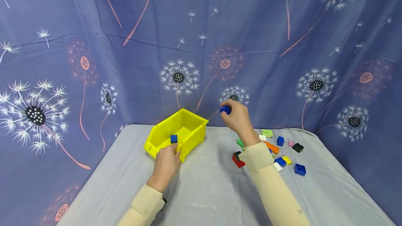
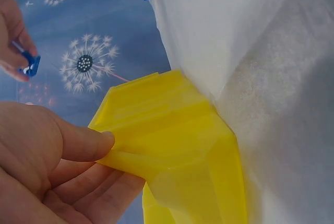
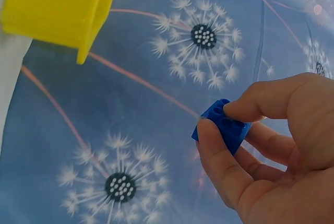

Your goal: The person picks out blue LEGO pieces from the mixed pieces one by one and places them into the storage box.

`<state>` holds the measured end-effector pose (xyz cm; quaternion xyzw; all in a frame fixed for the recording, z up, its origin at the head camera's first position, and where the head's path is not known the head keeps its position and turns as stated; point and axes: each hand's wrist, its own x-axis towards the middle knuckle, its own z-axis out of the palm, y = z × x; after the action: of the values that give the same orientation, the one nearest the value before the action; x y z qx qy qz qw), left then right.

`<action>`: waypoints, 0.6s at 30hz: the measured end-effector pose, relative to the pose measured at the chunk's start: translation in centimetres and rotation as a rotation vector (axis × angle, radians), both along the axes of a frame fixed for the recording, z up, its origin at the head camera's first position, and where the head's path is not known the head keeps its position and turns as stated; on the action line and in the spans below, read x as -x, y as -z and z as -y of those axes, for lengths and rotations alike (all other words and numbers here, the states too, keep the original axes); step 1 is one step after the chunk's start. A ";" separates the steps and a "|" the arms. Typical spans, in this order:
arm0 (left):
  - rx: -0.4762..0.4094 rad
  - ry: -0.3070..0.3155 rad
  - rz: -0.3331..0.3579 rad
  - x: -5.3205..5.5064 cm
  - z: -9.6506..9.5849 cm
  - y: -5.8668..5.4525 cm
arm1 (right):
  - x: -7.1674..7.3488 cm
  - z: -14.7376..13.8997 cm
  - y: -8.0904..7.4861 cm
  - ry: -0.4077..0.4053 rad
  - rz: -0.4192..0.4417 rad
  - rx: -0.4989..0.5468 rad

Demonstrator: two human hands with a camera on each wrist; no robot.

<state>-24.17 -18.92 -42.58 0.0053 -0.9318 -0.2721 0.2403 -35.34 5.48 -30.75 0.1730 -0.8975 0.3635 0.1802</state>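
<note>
My left hand (image 1: 166, 163) pinches the near rim of a yellow bin (image 1: 196, 138), thumb on one side of the wall and fingers on the other, as the left wrist view (image 2: 57, 166) shows. Inside the bin lies one blue building brick (image 1: 173, 138). Raised above the table, to the right of the bin, my right hand (image 1: 237, 116) holds another blue brick (image 3: 224, 125) between thumb and fingertips. Its studs show in the right wrist view, and the bin's corner (image 3: 62, 10) appears at upper left there.
Loose bricks lie on the right of the cloth-covered table (image 1: 207, 191), among them a red one (image 1: 238, 162), an orange one (image 1: 272, 148), a blue one (image 1: 299, 169) and a black one (image 1: 297, 147). A dandelion-print curtain (image 1: 201, 44) hangs behind and at both sides.
</note>
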 end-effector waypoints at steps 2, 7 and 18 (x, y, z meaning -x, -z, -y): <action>0.006 0.002 -0.014 0.0 0.0 0.1 | 0.1 0.6 -0.3 -0.013 -0.013 0.005; 0.008 0.002 -0.038 0.1 0.0 0.2 | 0.2 1.9 -0.9 -0.037 -0.026 0.013; 0.009 -0.003 -0.013 0.1 0.0 0.1 | 0.2 4.3 -1.9 -0.104 0.011 0.002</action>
<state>-24.30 -18.88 -42.73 0.0038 -0.9314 -0.2675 0.2467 -35.50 1.22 -28.82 0.2173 -0.8878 0.3745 0.1560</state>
